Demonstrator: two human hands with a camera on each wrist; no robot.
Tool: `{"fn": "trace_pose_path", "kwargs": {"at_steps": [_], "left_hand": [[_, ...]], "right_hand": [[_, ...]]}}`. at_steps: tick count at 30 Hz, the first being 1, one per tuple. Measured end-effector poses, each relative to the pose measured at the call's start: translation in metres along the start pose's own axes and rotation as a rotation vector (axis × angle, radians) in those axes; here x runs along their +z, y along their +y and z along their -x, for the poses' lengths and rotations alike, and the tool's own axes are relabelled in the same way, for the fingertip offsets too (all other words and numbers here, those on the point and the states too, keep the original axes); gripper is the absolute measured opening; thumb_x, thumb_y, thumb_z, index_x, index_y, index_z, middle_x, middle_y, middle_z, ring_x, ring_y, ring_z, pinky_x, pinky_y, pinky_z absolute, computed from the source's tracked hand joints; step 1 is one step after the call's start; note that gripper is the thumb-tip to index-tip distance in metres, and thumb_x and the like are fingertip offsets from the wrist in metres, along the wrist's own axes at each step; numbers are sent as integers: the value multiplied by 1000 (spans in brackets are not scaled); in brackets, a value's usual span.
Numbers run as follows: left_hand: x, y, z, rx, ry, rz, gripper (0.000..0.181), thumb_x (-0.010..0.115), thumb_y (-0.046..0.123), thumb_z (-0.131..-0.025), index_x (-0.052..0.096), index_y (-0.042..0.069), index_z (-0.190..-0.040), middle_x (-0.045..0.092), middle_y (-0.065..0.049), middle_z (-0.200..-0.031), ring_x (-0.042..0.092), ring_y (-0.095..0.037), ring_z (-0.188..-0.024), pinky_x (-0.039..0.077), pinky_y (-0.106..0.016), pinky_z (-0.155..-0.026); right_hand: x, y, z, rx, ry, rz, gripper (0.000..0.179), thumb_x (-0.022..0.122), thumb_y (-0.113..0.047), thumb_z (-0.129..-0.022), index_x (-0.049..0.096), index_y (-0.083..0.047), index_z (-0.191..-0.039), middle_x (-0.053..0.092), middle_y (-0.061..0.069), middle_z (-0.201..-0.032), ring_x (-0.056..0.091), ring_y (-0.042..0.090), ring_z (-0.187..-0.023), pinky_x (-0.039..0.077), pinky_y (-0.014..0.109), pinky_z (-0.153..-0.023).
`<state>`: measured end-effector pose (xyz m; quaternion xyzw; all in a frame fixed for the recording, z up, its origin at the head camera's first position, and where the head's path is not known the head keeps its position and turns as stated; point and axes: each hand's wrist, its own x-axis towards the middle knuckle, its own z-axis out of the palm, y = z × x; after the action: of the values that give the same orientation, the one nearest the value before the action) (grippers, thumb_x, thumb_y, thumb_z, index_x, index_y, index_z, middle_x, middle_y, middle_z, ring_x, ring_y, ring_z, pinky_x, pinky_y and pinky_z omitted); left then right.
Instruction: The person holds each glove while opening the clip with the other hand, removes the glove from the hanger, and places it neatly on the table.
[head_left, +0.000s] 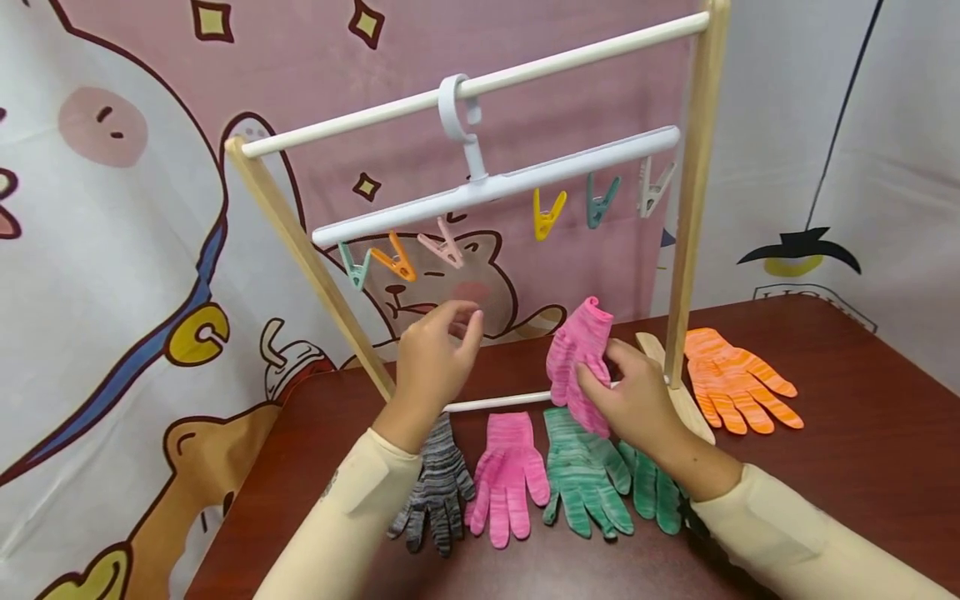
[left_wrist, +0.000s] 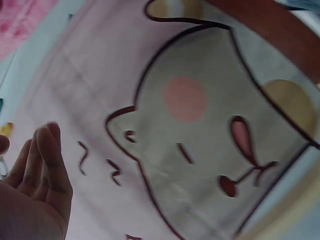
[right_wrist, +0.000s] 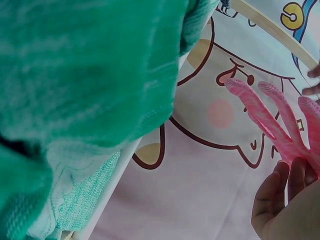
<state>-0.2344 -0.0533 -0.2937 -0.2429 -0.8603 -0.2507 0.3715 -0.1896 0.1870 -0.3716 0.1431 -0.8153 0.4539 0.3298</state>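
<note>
My right hand (head_left: 637,400) pinches a pink knitted glove (head_left: 581,358) by its side, cuff upward, in front of the rack's right part. In the right wrist view the fingers of this pink glove (right_wrist: 270,110) stick out past my fingers. Holding nothing, my left hand (head_left: 437,354) is raised below the pink clip (head_left: 442,244), its fingers loosely bent and thumb apart. A white hanger (head_left: 495,187) carries several clips, among them an orange clip (head_left: 393,257) and a yellow clip (head_left: 547,215); no glove hangs from them.
The hanger hooks over the top bar (head_left: 360,117) of a rack with wooden posts (head_left: 690,208). On the brown table (head_left: 847,475) lie a grey-black glove (head_left: 435,492), another pink glove (head_left: 508,479), two green gloves (head_left: 585,475) and an orange glove (head_left: 738,379). A cartoon cloth hangs behind.
</note>
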Motion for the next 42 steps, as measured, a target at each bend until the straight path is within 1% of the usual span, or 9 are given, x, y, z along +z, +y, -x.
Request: {"fn": "trace_pose_path", "kwargs": {"at_steps": [6,16,19,22,26,29,33,38,42], "left_hand": [[-3,-30,27,27,111,-31,14,67,22,-94,73,10,-100,72,-4,-92,65,-22,-85,55,-38,-72],[-16,-73,61,-75,288,-32,21,72,14,-89,68,4,-107,63,-15,-102,52,-33,-93,42,-45,-84],[-19,-83,64,-143,363,-46,31,72,13,-87,61,0,-113,57,-20,-104,49,-37,-96,38,-48,-87],[-20,-94,66,-283,401,-31,40,73,14,-88,55,0,-121,54,-22,-108,49,-37,-102,39,-48,-90],[-19,-107,72,-504,299,36,55,74,22,-89,49,7,-136,55,-18,-118,53,-33,-110,43,-45,-91],[-16,-112,75,-570,173,90,60,73,29,-92,47,10,-143,59,-15,-126,56,-31,-118,45,-47,-98],[-13,-116,79,-576,102,147,54,68,28,-95,49,12,-143,67,-15,-124,63,-31,-118,50,-50,-100],[-14,-122,83,-527,115,164,39,62,16,-99,55,12,-138,71,-17,-119,71,-31,-104,59,-50,-82],[-15,-125,83,-499,111,161,37,61,15,-100,58,15,-136,70,-17,-123,71,-30,-107,59,-49,-84]], "right_hand": [[0,0,1,4,5,14,16,76,-8,-85,69,-3,-98,67,6,-87,57,9,-78,51,17,-63],[0,0,-1,11,-2,10,15,75,-8,-85,68,-3,-98,67,7,-87,55,8,-76,49,13,-63],[1,0,-2,7,2,2,15,76,-7,-85,68,-3,-97,67,7,-87,56,7,-77,49,13,-64],[2,-1,-2,1,2,-11,16,76,-6,-84,68,-2,-97,68,7,-88,58,8,-78,49,9,-64],[3,-1,0,1,-12,-19,17,76,-6,-84,69,-2,-99,70,8,-90,61,7,-80,49,8,-64],[4,1,3,2,-18,-10,17,76,-6,-84,69,-2,-99,70,9,-90,61,7,-80,49,8,-63],[3,1,4,8,-33,-5,17,76,-6,-84,69,-2,-99,69,9,-91,61,9,-80,51,11,-60],[4,1,3,5,-48,-1,17,76,-6,-84,69,-3,-99,68,8,-90,58,5,-79,52,14,-58],[6,1,3,-11,-47,15,15,76,-5,-84,69,-3,-97,67,7,-86,55,6,-76,50,11,-60]]}}
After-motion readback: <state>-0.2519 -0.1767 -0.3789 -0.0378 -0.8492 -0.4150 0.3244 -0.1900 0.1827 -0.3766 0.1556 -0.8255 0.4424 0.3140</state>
